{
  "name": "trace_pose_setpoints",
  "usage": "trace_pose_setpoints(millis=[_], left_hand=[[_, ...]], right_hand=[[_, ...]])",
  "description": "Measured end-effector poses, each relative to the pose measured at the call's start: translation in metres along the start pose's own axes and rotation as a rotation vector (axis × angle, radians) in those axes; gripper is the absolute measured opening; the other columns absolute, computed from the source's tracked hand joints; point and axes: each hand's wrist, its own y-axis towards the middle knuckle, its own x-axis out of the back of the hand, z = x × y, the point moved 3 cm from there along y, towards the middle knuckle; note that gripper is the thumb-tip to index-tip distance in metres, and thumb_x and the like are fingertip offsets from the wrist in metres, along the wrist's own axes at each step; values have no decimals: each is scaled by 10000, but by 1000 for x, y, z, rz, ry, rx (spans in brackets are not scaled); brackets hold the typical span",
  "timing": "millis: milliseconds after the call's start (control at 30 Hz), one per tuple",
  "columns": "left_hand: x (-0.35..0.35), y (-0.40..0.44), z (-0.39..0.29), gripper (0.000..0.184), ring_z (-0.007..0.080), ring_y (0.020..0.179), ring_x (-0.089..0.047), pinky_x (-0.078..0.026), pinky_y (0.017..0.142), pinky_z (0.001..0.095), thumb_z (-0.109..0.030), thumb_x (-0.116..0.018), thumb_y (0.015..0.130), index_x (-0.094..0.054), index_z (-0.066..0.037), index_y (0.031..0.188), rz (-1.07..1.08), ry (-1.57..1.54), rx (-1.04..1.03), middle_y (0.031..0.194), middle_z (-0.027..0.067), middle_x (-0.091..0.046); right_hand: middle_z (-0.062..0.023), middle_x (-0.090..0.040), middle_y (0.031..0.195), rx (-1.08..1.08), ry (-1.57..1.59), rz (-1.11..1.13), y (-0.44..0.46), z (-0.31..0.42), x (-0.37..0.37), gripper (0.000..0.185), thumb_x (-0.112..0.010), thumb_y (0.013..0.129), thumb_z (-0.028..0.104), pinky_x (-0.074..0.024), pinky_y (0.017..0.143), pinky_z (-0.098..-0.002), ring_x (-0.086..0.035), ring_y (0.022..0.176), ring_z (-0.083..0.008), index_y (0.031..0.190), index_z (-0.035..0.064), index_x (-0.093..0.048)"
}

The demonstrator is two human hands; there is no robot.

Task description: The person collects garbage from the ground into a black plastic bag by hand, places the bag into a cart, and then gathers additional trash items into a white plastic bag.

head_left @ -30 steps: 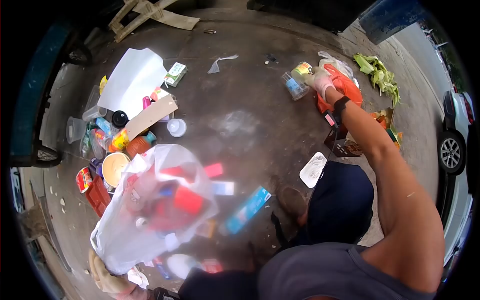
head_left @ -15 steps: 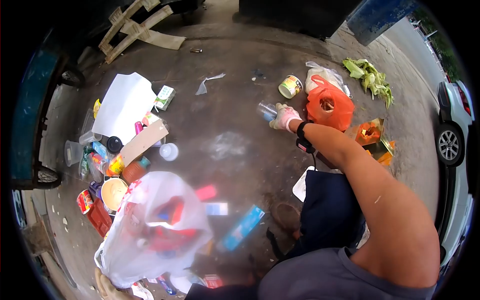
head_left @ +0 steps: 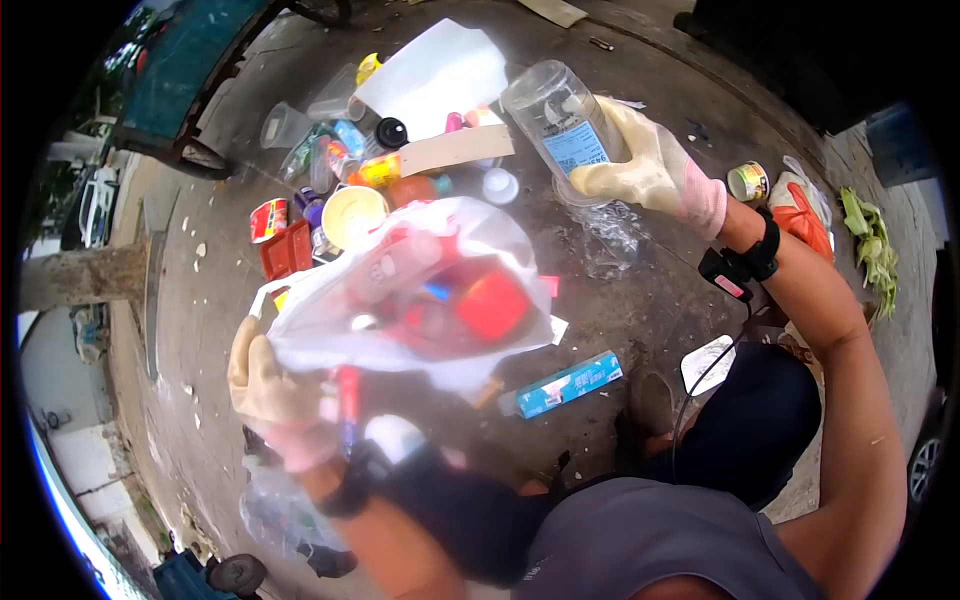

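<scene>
My right hand [head_left: 650, 165], in a pale glove with a pink cuff, is closed round a clear plastic container [head_left: 562, 125] with a blue label, held up above the ground. At the lower left my gloved left hand [head_left: 265, 385] grips the edge of a translucent white plastic bag [head_left: 410, 290]. Red and pink items show blurred through the bag. Beyond the bag lies a pile with a cream bowl [head_left: 355, 217], a red tray [head_left: 287, 250] and a cardboard strip [head_left: 457, 150]. A blue box [head_left: 570, 384] rests on the ground beside the bag.
White sheet [head_left: 440, 75] lies at the top. To the right are a paper cup [head_left: 748, 182], an orange bag [head_left: 803, 220] and green leaves [head_left: 870, 245]. A white tray [head_left: 708, 365] is by my knee. A teal cart [head_left: 200, 75] stands upper left.
My right hand has brought the clear container leftward from near the orange bag, towards the white bag. My left hand has come up with the bag's edge. The head view has shifted left.
</scene>
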Motion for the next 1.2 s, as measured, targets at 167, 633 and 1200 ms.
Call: trace_pose_setpoints(millis=[167,633,1200], left_hand=[[-1,1,-6,382,234,1124,-663,-544,967,353,-91,-554,1005,-614,87,1337,-83,-614,570,1304,174,-661],[15,0,37,365,284,1275,-587,-517,1059,394,-52,-430,1055,-526,178,1323,-293,-903,559,1512,236,-501],[79,-7,81,426,245,1175,-604,-547,924,363,-154,-485,1027,-584,10,1408,-559,86,210,1425,112,-568]], right_hand=[[-203,-591,1355,659,-731,21,44,78,-116,784,-787,749,178,-466,1085,-469,-558,1297,-346,1456,36,-481],[-217,-579,1409,222,-1038,122,38,19,-98,619,-692,867,285,-450,1083,-445,-567,1294,-359,1409,19,-555],[-122,-731,1188,-596,-368,483,17,-136,-118,530,-733,914,303,-555,933,-312,-684,1064,-173,1318,-27,-635]])
